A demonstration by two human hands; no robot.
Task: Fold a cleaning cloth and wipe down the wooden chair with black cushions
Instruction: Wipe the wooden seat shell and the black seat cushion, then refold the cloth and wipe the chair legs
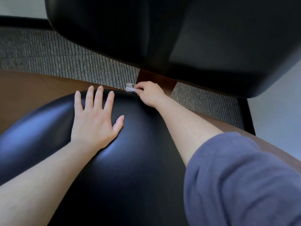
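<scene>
The black seat cushion (130,160) of the wooden chair fills the lower middle of the head view. Its black backrest cushion (114,30) hangs above, joined by a dark wooden post (154,79). My left hand (96,121) lies flat on the seat cushion with fingers spread and straight. My right hand (149,93) grips a small folded white cleaning cloth (130,88) at the seat's back edge, next to the base of the post. Most of the cloth is hidden inside the fingers.
The brown wooden seat frame (32,88) shows to the left and along the right (268,147). Grey ribbed carpet (65,59) lies behind the chair, with a black baseboard (246,115) and pale wall (276,103) at the right.
</scene>
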